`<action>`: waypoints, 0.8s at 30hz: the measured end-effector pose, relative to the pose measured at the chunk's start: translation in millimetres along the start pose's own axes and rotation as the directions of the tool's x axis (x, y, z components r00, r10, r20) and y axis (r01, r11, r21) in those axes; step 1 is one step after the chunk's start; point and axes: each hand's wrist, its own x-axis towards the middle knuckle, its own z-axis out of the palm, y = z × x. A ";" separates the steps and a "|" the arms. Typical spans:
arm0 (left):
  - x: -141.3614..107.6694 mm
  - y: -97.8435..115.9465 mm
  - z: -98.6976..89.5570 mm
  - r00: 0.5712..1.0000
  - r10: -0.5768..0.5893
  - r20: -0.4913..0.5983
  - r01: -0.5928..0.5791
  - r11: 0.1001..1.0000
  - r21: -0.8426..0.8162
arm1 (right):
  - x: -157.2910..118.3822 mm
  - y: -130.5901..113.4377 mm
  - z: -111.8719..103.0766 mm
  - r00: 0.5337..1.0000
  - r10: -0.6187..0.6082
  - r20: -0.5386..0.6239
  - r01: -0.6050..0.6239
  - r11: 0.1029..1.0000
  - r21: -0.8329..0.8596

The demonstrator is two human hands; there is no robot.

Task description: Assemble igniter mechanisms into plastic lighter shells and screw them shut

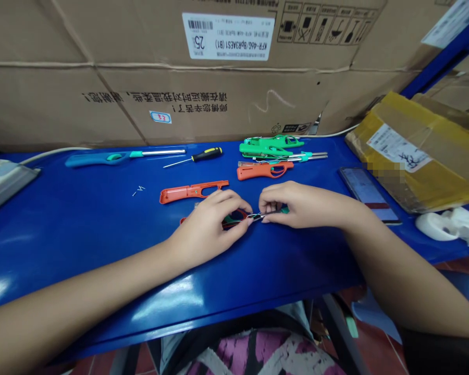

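Hands (214, 224) before label (229, 36): "KFR-46G/BpR3AES1 (B1)"; "25"

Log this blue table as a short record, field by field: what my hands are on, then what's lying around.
Left hand: pinches the end of an orange part
Right hand: pinches a thin metal piece close by
Open shell: orange, just beyond left hand
Screwdriver: yellow and black, right of the blue lighter
Screws: small, loose, left of open shell
Green shells: at the back
Phone: beside the taped box
Unclear: details under the fingers
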 end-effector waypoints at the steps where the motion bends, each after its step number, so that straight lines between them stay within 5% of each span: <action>1: 2.1 -1.1 2.9 1.000 -0.008 0.000 0.008 1.000 -0.013 | 0.1 0.6 0.2 1.000 -0.002 -0.002 0.002 1.000 0.002; 24: 2.5 -11.2 12.0 0.994 -0.095 -0.050 0.086 0.985 -0.152 | -1.8 6.3 -3.3 0.999 -0.045 -0.017 0.044 0.998 -0.038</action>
